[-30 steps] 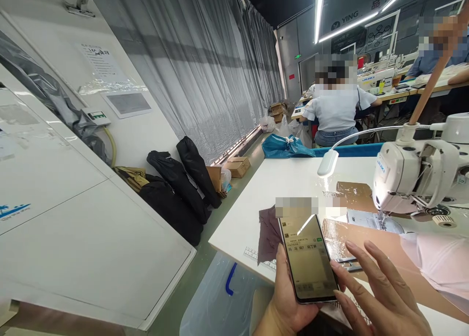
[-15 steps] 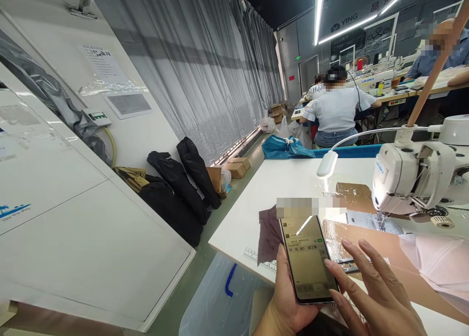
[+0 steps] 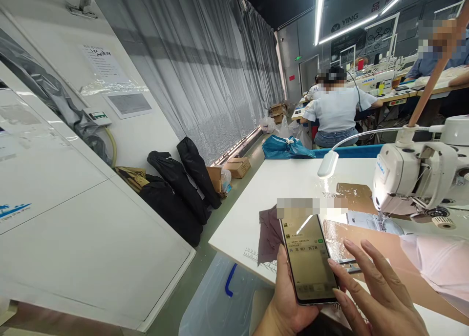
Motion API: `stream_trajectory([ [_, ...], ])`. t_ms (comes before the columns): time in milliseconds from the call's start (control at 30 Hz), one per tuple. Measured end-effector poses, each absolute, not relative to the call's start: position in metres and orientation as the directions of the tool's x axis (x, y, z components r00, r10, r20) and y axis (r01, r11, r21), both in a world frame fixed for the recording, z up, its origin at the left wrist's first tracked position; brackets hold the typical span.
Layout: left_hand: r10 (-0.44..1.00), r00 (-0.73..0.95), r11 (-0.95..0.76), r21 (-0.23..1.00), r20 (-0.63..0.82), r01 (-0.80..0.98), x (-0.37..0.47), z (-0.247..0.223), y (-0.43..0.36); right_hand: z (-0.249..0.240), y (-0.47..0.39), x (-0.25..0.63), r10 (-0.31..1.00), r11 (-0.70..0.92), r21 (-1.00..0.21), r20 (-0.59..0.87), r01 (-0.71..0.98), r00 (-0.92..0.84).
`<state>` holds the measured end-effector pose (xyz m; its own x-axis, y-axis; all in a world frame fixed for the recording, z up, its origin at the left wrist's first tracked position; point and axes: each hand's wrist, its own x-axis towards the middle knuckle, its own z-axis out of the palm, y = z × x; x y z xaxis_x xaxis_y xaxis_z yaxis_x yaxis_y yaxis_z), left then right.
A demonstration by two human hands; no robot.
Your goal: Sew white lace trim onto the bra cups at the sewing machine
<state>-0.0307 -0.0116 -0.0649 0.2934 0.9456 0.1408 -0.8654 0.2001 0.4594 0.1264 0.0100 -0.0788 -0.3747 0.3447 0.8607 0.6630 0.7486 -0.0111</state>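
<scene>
A lit smartphone [image 3: 309, 262] is gripped in my left hand [image 3: 287, 302], thumb along its left edge and palm beneath it. Lines of text and a keyboard area show on the screen; its top is blurred out. My right hand [image 3: 377, 287] hovers at the phone's lower right with fingers spread, the index fingertip and thumb by the screen's edge; whether they touch it I cannot tell. Behind the phone a dark purple cloth piece [image 3: 269, 236] lies on the white table [image 3: 238, 219]. Metal thread snips [image 3: 350, 265] lie partly hidden behind my right fingers.
A white sewing machine [image 3: 403, 175] stands at the right, with a lamp [image 3: 328, 164] beside it. Pale pink fabric [image 3: 436, 262] lies at the right. A clear plastic bin [image 3: 216, 297] sits below the table edge. Beyond, a person in a white shirt [image 3: 335, 109] sits at another table.
My right hand has shifted very slightly to the right, away from the screen. The phone and my left hand stay in place.
</scene>
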Motion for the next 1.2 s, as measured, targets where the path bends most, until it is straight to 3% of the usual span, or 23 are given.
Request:
stream_trajectory([
  [1200,0.960,0.275,0.215,0.486,0.053,-0.847,-0.0299,-0.0651,-0.0113,-0.0842,0.0105,0.1287,0.337,0.763,-0.021,0.866,0.646,-0.370],
])
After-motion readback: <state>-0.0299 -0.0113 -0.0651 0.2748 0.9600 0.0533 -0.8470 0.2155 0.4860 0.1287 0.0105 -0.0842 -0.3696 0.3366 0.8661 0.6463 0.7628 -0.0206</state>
